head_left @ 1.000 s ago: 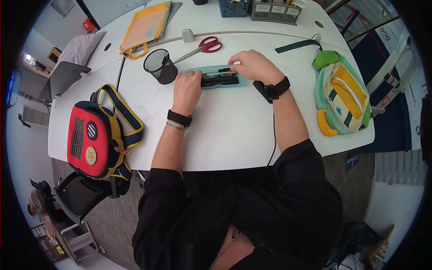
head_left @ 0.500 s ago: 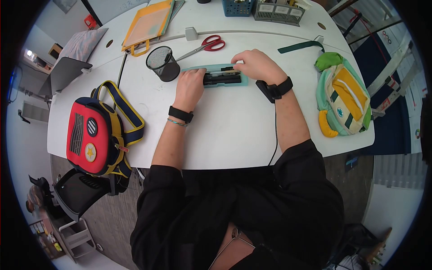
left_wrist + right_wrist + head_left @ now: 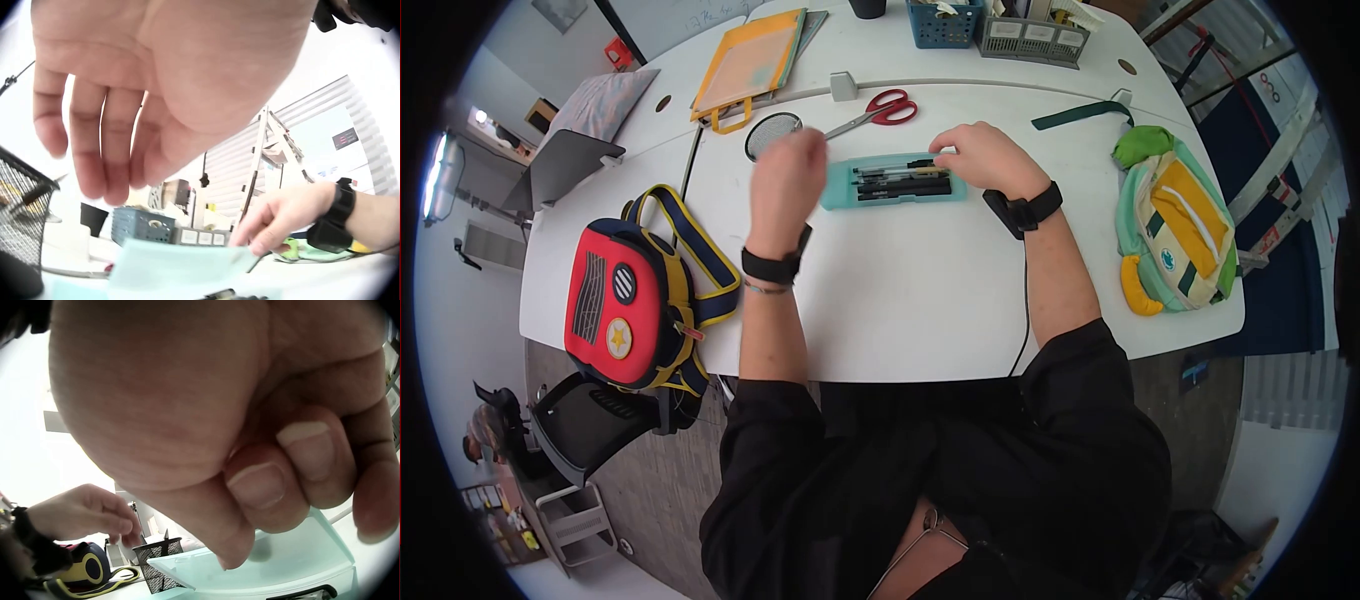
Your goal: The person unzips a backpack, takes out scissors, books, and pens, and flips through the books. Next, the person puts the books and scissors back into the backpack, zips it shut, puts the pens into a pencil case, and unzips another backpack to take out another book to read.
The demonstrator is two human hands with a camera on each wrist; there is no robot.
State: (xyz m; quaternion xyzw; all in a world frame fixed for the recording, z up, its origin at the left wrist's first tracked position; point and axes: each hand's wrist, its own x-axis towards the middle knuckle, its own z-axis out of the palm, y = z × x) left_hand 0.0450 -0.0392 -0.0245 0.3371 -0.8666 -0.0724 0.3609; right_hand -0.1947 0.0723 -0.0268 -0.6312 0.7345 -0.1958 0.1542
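Note:
A translucent teal pencil case (image 3: pixel 837 188) lies open on the white table, with several dark pens (image 3: pixel 908 187) side by side in it. My right hand (image 3: pixel 992 160) is at its far right corner, where thumb and fingers pinch the edge of the raised lid (image 3: pixel 169 269). In the right wrist view the lid (image 3: pixel 312 547) stands tilted up beneath the curled fingers. My left hand (image 3: pixel 785 195) hangs raised left of the case, holding nothing, its fingers loosely bent in the left wrist view. Behind it the black mesh pen cup (image 3: pixel 773 128) is partly hidden.
Red-handled scissors (image 3: pixel 890 107) lie behind the case. A red backpack (image 3: pixel 615 305) sits at the left edge and a green and yellow backpack (image 3: pixel 1180 225) at the right. Farther back are orange folders (image 3: pixel 750 60), a blue basket (image 3: pixel 945 25) and a grey organizer (image 3: pixel 1032 42).
My left hand has lifted off the left end of the pencil case and moved left and up, before the pen cup. The right hand stays at the case's far right corner.

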